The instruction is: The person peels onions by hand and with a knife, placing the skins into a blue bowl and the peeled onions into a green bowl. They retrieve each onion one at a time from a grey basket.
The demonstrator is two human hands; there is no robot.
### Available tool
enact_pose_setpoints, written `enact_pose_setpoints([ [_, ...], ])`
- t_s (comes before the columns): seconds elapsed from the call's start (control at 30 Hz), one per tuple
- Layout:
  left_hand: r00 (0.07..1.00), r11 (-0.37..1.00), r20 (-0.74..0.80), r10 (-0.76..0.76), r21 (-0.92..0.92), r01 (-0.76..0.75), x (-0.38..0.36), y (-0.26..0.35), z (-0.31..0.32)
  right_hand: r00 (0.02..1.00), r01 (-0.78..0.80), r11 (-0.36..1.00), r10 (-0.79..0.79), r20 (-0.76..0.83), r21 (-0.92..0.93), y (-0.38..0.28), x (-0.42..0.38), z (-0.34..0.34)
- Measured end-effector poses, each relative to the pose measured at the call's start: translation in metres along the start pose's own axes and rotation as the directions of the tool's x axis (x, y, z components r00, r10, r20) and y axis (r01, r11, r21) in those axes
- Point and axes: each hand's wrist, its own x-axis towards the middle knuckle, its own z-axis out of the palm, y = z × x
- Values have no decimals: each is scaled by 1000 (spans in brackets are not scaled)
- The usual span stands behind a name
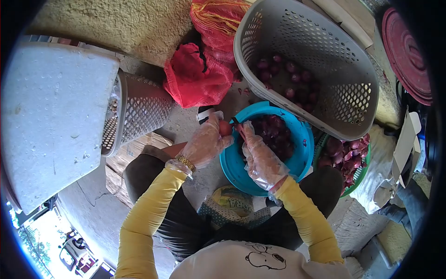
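In the head view, my left hand [204,142], in a clear plastic glove, is closed around a red onion [225,128] just left of the blue basin's rim. My right hand [261,156], also gloved, is closed on a small knife [235,122], whose dark end shows beside the onion; the rest of it is hidden by my fingers. Under my right hand stands the blue basin [229,170], which holds many dark red onions [278,135].
A large grey perforated basket [316,35] with onions stands behind the basin. To the right is a green basket [364,174] of onions and skins. Red mesh sacks [197,76] lie at the back. A white lid-like surface [55,121] and another basket [146,107] occupy the left.
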Motion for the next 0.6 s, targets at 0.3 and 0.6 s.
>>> enact_pose_setpoints([
  [0.3, 996, 994, -47, -82, -70, 79, -1, 18, -2, 959, 181, 880, -257, -119, -439, -47, -19, -2],
  [0.6, 994, 991, -112, 5, -135, -20, 6, 14, -1, 981, 90, 864, -163, -105, -496, -56, -16, -3],
])
